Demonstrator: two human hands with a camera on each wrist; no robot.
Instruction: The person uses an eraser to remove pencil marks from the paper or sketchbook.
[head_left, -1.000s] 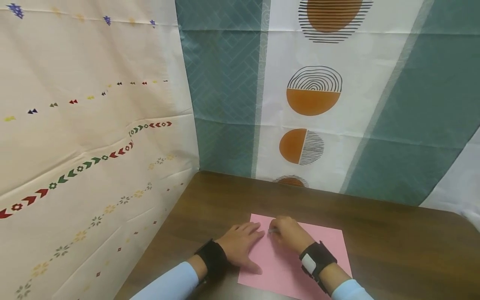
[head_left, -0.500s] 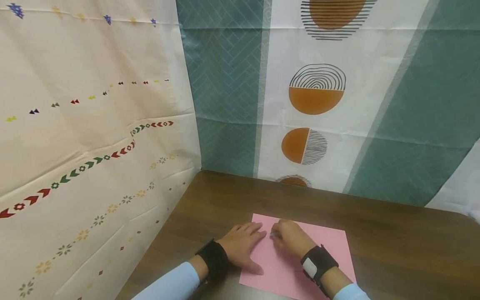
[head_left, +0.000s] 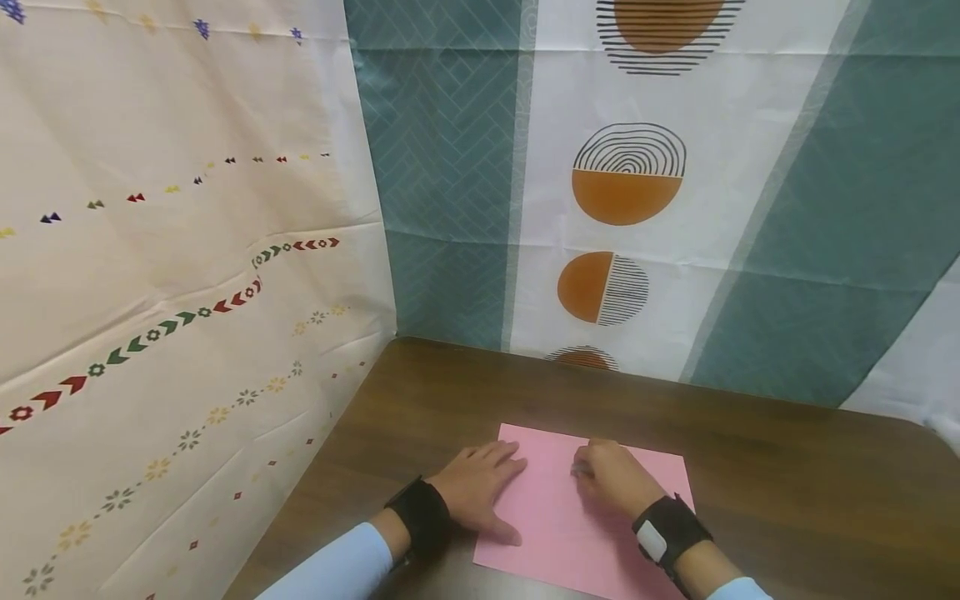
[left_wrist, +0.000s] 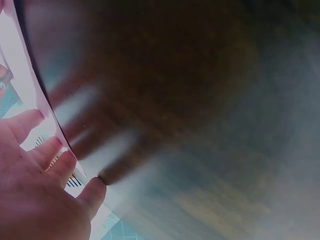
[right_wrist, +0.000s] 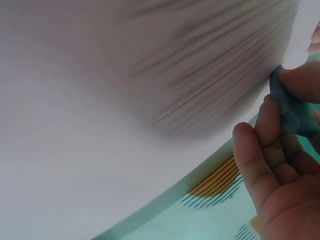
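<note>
A sheet of pink paper (head_left: 551, 525) lies flat on the brown table. My left hand (head_left: 476, 492) rests with spread fingers across the paper's left edge; some fingertips (left_wrist: 92, 192) reach the table's surface in the left wrist view. Over the upper middle of the sheet, my right hand (head_left: 618, 479) pinches a small blue-grey block (right_wrist: 295, 112) between thumb and fingers. One narrow end of the block points down at the paper and seems to touch it. Dark streaks show on the sheet in the right wrist view; whether these are marks or shadow I cannot tell.
The wooden table (head_left: 810, 500) extends right of and behind the paper. A cream patterned cloth (head_left: 187, 275) hangs along the left side. Behind the table hangs a teal and white curtain (head_left: 450, 167) with orange circles. Each wrist wears a black band (head_left: 671, 533).
My right hand, with the blue-grey block in it, has shifted right across the paper. The left hand stays in place on the sheet. The head view has moved slightly.
</note>
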